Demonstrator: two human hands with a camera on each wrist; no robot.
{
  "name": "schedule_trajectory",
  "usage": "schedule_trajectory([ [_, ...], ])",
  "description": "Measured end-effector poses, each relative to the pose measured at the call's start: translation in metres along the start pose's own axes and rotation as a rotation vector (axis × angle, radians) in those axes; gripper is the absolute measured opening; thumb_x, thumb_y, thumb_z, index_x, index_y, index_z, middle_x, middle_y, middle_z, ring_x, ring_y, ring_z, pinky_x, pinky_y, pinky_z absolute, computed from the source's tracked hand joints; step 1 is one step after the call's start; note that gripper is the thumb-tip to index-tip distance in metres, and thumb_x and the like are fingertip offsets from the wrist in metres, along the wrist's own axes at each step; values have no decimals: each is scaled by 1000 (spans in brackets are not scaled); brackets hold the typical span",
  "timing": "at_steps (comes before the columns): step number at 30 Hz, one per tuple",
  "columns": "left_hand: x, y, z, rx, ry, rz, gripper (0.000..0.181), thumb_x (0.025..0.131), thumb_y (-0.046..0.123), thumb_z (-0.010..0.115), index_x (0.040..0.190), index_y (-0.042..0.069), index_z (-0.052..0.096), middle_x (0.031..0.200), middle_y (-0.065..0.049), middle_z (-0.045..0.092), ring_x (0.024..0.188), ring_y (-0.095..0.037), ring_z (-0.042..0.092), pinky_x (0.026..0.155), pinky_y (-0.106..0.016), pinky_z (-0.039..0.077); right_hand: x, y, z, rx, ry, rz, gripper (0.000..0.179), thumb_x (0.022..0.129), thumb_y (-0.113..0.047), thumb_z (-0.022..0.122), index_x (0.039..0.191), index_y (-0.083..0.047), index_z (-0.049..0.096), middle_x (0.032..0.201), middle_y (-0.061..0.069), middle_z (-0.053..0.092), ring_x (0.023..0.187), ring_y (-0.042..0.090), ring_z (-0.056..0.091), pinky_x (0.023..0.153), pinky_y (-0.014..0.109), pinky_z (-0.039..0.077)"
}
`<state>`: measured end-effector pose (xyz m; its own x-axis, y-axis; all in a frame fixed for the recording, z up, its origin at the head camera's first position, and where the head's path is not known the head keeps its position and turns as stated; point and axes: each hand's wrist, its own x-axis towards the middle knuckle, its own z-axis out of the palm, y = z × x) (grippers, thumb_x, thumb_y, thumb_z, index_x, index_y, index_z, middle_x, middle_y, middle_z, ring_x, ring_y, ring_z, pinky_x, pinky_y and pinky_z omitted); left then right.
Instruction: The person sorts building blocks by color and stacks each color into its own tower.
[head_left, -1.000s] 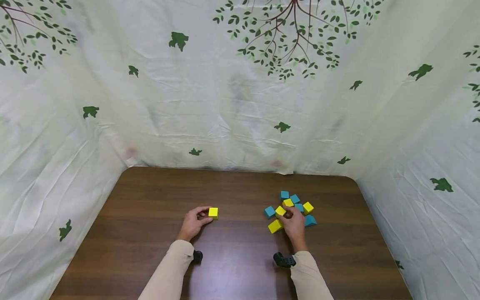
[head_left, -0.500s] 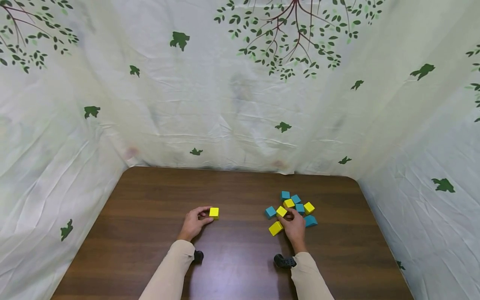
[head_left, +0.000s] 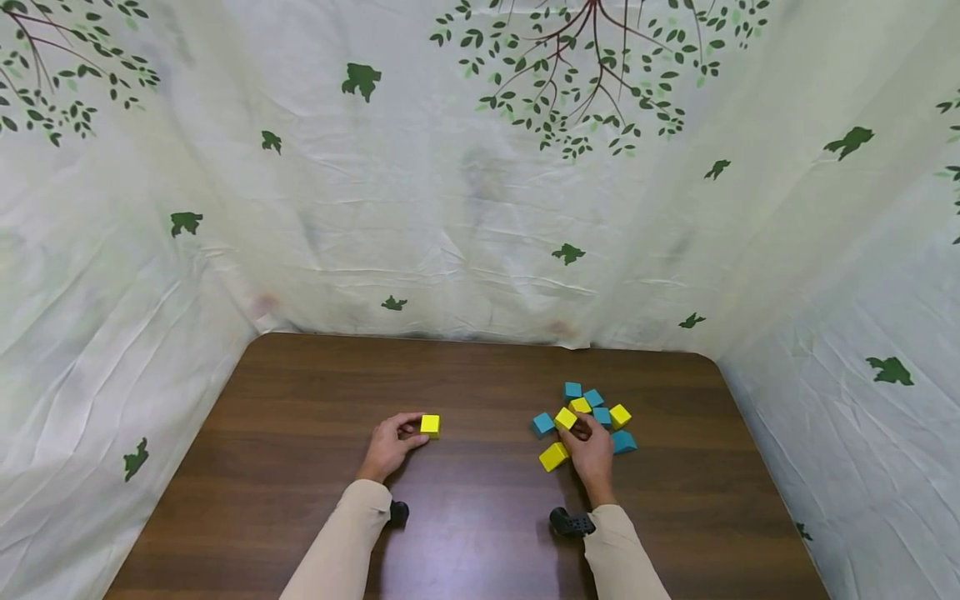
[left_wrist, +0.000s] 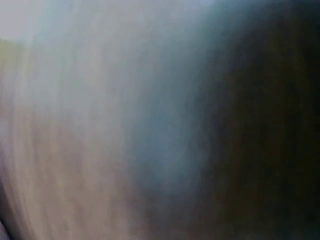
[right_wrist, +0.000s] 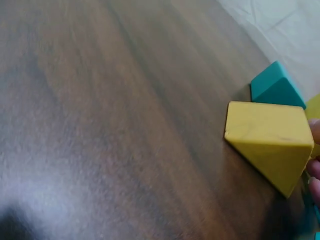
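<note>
My left hand [head_left: 387, 446] rests at the middle of the table, thumb and forefinger on either side of a yellow block [head_left: 430, 427]. To the right, my right hand [head_left: 591, 454] reaches into a group of yellow and blue blocks and pinches a yellow block [head_left: 566, 418] at its fingertips. Just left of that hand lies a yellow triangular block [head_left: 553, 457], large in the right wrist view, with a blue triangular block [right_wrist: 277, 87] behind it. Fingertips [right_wrist: 315, 170] show at that view's right edge. The left wrist view is a blur.
Beyond the right hand lie more blocks, among them a blue block [head_left: 572, 390], a yellow block [head_left: 620, 415] and a blue wedge [head_left: 624, 442]. The brown wooden table [head_left: 480, 533] meets a white leaf-printed cloth [head_left: 465, 208] at its back edge.
The yellow block at my right fingertips has turned and shifted slightly up and away from the person. My left hand and its block stay in place; the view drifts a little.
</note>
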<state>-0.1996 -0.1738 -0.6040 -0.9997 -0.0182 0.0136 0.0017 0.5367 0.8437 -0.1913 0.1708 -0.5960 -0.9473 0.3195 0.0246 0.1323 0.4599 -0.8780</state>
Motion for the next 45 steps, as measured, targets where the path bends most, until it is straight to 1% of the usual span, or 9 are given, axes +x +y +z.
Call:
schedule_trajectory([
  [9, 1, 0, 0, -7, 3, 27, 39, 76, 3, 80, 113, 1, 69, 90, -7, 65, 85, -21, 57, 77, -34, 47, 0, -17, -1, -7, 21, -37, 43, 85, -10, 74, 124, 1, 61, 111, 20, 64, 100, 34, 62, 87, 47, 51],
  [11, 1, -1, 1, -7, 5, 34, 39, 75, 3, 80, 113, 1, 69, 90, -7, 65, 85, -22, 57, 77, -34, 47, -1, -23, -1, -3, 12, -39, 42, 85, -10, 74, 124, 0, 61, 113, 19, 64, 101, 34, 62, 89, 47, 50],
  [15, 1, -2, 0, -5, 5, 35, 39, 75, 3, 80, 113, 1, 69, 89, -7, 64, 85, -22, 57, 76, -34, 47, -3, -35, 4, 14, -17, -74, 42, 85, -9, 74, 124, 0, 62, 114, 18, 65, 103, 34, 62, 89, 47, 50],
  [21, 0, -3, 0, 0, 6, 29, 39, 76, 4, 80, 113, 1, 70, 89, -7, 64, 85, -21, 56, 76, -33, 47, -6, -44, 23, 4, -44, -162, 41, 81, -8, 77, 120, -4, 66, 111, 15, 67, 97, 30, 63, 84, 46, 52],
  [25, 1, -4, 0, -2, 10, 24, 39, 75, 3, 80, 113, 2, 70, 89, -8, 64, 84, -21, 56, 76, -32, 46, -11, -52, 35, 20, -81, -192, 41, 79, -8, 79, 118, -5, 67, 110, 13, 68, 96, 30, 63, 84, 47, 52],
  [28, 1, -3, 0, -1, 15, 25, 39, 75, 3, 81, 113, 1, 70, 89, -9, 64, 84, -22, 56, 76, -32, 46, -14, -56, 45, 38, -121, -205, 40, 79, -7, 79, 117, -5, 67, 110, 12, 68, 96, 29, 63, 85, 46, 52],
  [33, 0, -2, 0, 2, 9, 15, 39, 75, 4, 81, 113, 2, 70, 89, -8, 64, 84, -21, 56, 76, -32, 46, -20, -62, 62, 22, -181, -221, 39, 79, -7, 79, 117, -5, 66, 108, 11, 68, 96, 29, 63, 84, 44, 51],
  [41, 0, -2, -1, -3, 6, 15, 39, 76, 5, 80, 113, 2, 70, 90, -8, 64, 85, -22, 56, 77, -33, 47, -26, -69, 86, -36, -300, -227, 41, 82, -8, 77, 120, -7, 64, 114, 10, 67, 100, 27, 62, 88, 43, 51],
  [45, 0, -3, 0, 0, 9, 8, 39, 76, 6, 81, 114, 3, 70, 91, -7, 64, 86, -21, 56, 78, -34, 47, -27, -71, 98, -59, -342, -245, 40, 82, -8, 76, 120, -6, 65, 115, 10, 67, 101, 26, 63, 88, 41, 51],
])
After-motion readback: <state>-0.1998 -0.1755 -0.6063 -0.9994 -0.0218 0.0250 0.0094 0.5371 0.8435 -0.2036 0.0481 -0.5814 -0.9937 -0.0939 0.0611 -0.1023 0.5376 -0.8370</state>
